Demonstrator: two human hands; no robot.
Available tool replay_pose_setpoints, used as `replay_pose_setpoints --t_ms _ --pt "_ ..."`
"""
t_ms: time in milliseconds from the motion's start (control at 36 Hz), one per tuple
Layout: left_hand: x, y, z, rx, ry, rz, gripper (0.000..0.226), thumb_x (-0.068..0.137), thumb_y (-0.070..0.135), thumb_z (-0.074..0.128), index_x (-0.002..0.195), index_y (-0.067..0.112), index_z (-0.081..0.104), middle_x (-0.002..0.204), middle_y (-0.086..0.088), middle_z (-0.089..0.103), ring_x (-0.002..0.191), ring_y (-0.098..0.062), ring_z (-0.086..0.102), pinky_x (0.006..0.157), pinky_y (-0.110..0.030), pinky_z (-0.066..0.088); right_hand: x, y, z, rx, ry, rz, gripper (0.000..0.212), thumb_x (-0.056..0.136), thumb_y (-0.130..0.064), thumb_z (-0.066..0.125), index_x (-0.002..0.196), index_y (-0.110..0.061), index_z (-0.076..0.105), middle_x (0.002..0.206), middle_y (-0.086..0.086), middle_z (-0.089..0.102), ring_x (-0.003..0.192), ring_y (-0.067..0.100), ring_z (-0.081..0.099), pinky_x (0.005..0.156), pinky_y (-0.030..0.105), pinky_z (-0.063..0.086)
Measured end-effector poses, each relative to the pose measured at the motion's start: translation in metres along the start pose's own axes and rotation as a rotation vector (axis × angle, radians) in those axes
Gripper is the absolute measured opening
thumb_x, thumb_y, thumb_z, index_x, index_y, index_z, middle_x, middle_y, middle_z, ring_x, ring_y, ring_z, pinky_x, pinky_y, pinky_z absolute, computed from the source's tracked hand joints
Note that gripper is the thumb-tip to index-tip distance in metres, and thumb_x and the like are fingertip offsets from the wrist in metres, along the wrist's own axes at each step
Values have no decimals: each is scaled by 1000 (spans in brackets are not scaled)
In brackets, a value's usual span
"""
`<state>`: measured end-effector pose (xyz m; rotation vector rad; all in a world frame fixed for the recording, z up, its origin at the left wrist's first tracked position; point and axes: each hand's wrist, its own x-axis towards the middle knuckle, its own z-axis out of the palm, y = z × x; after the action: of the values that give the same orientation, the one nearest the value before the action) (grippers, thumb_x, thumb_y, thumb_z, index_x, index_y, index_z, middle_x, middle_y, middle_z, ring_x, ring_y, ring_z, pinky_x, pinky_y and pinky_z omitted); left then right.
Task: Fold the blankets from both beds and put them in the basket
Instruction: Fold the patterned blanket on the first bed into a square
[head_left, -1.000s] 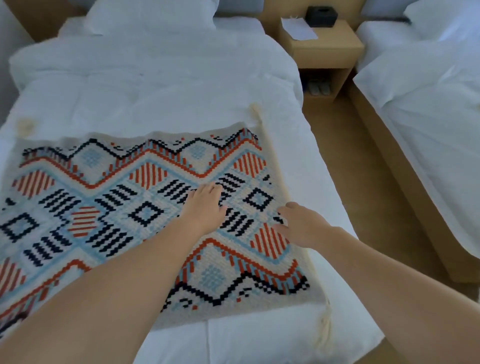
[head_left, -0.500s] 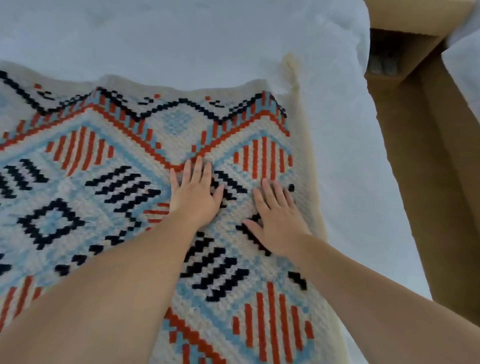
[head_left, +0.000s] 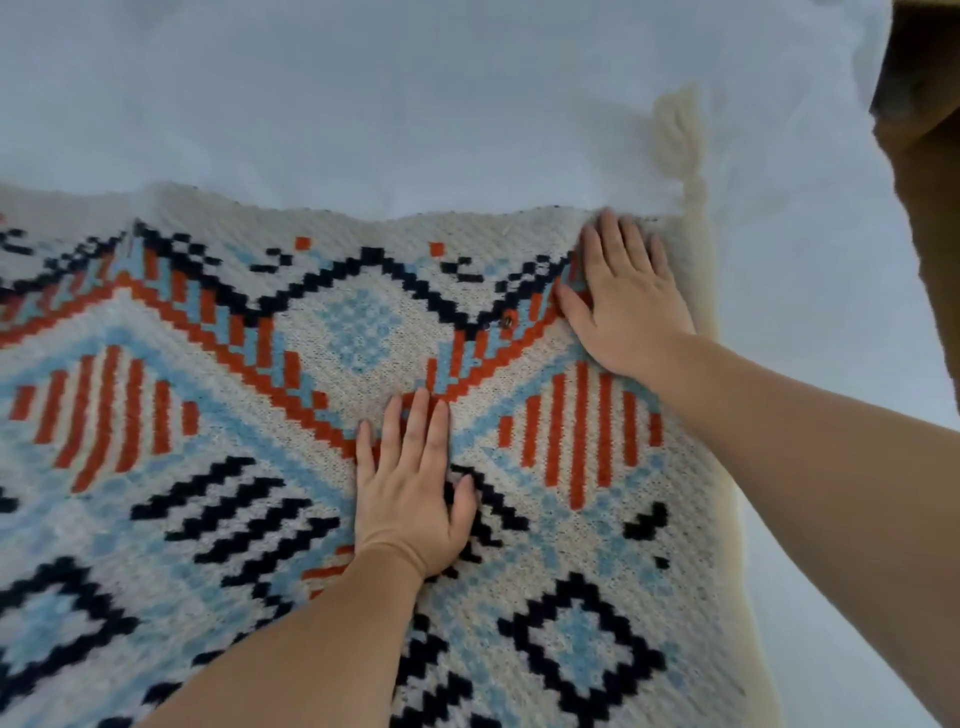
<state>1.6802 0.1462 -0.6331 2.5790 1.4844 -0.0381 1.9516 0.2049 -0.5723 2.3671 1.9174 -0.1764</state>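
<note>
A cream knitted blanket (head_left: 218, 467) with orange, light blue and black diamond patterns lies spread flat on the white bed (head_left: 415, 104). My left hand (head_left: 410, 488) rests flat on it near the middle, palm down, fingers together. My right hand (head_left: 626, 301) lies flat near the blanket's far right corner, fingers reaching the far edge. Neither hand grips the fabric. A cream tassel (head_left: 680, 140) trails from that corner onto the sheet. No basket is in view.
White bedding stretches beyond the blanket's far edge and along its right side. The wooden floor and furniture edge (head_left: 930, 182) show at the upper right, past the bed's side.
The view has closed in on the bed. My right hand has slid away from me to the far right corner; my left hand has also moved farther up the blanket.
</note>
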Motion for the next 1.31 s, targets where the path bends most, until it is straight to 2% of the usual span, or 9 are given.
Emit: replay_pose_setpoints --t_ms 306,528,611,889,972,1056,1139,1250,1306 --pt "2 -4 5 -47 -13 39 76 85 45 31 149 8 15 158 -11 14 148 -26 -1 116 -52 2 32 14 -8 -5 42 71 70 95 -56 23 149 -12 21 157 14 19 145 31 17 118 48 14" --pt "1 -6 4 -71 13 54 76 85 45 32 149 8 15 158 -11 15 147 -26 4 116 -50 1 24 24 -50 -18 50 176 27 80 -21 58 105 -13 58 92 9 61 90 32 54 75 37 44" --pt "2 -4 3 -92 50 60 75 85 44 32 148 7 17 157 -11 17 145 -27 10 115 -49 4 10 33 -63 49 -2 219 3 85 -14 55 84 -11 55 70 4 50 71 27 48 54 29 35" --pt "-7 10 -51 -60 -130 -15 72 92 55 9 152 18 -7 161 -3 -12 148 -22 -7 120 -47 1 -121 40 -117 8 -9 95 6 93 -9 39 89 -13 42 70 8 51 59 23 47 50 30 32" --pt "-11 8 -100 -291 -21 -74 61 97 41 34 150 23 10 161 1 0 117 -27 55 84 -37 50 -155 27 -132 -16 -8 73 9 93 -11 39 88 -15 45 71 4 51 62 22 49 54 32 33" --pt "4 8 -157 -294 100 -121 70 96 16 42 151 25 1 160 9 -13 67 -15 58 50 -26 41 -181 11 -147 -35 -11 66 15 89 -3 40 84 -17 41 68 0 45 59 18 43 52 31 29" --pt "31 3 -197 -175 121 -101 89 90 0 45 150 29 -14 157 5 -25 66 -21 59 44 -29 40 -199 -1 -160 -53 7 43 21 88 1 38 85 -20 36 67 -6 35 66 21 41 57 31 29" --pt "37 -15 -214 -218 -39 -33 69 92 -2 49 150 19 20 158 -9 13 121 -32 49 86 -36 47 -222 -8 -174 -62 10 19 24 87 2 38 88 -22 32 69 -8 31 73 22 40 62 31 30" --pt "32 -22 -214 -207 -76 11 39 92 -2 48 129 11 52 139 -14 45 111 -30 55 89 -37 46 -233 -8 -177 -69 16 16 25 87 2 39 89 -21 33 69 -7 32 73 21 41 61 31 30"
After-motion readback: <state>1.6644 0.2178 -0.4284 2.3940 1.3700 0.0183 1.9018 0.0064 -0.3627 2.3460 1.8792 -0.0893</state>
